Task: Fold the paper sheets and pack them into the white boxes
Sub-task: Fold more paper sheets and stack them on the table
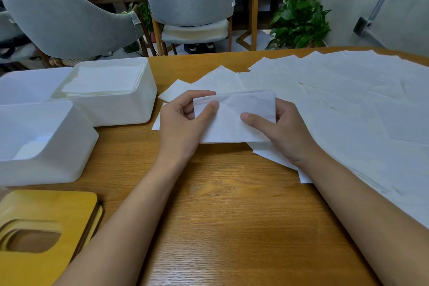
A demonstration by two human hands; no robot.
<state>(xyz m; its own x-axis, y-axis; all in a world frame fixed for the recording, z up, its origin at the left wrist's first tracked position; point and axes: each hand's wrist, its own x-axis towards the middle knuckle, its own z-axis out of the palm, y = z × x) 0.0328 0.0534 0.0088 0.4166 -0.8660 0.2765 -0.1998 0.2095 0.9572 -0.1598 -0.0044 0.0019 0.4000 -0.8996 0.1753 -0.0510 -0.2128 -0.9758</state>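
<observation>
A: Where's the sheet (234,123)?

B: It's held just above the table (232,216), mid-scene, folded down to a rectangle. It overlaps the near-left edge of the loose pile (348,100), which spreads away to the right.

A: And the hands?

B: Both are clamped on it. The left hand (183,123) pinches the left end, thumb on top and fingers curled behind. The right hand (287,132) pinches the right end the same way, with its thumb flat across the face.

A: Which way does it run?

B: Its long axis runs left to right, from one hand to the other. The top edge looks a little rumpled, so I'd judge the fold isn't fully pressed yet.

A: So where does it go next?

B: Left. The far box (125,109) sits just left of the left hand and slightly farther away. It already holds a stack (104,81) nearly up to the rim. Its long side also runs roughly left to right, so the sheet should drop in with little turning. The near box (46,165) is further left and closer. It looks almost empty, though I can't tell what lies in its bottom.

A: Which hand carries?

B: The left hand is nearer both boxes, and the right would have to cross over. A yellow lid (46,211) lies at the near left, out of the path.
</observation>
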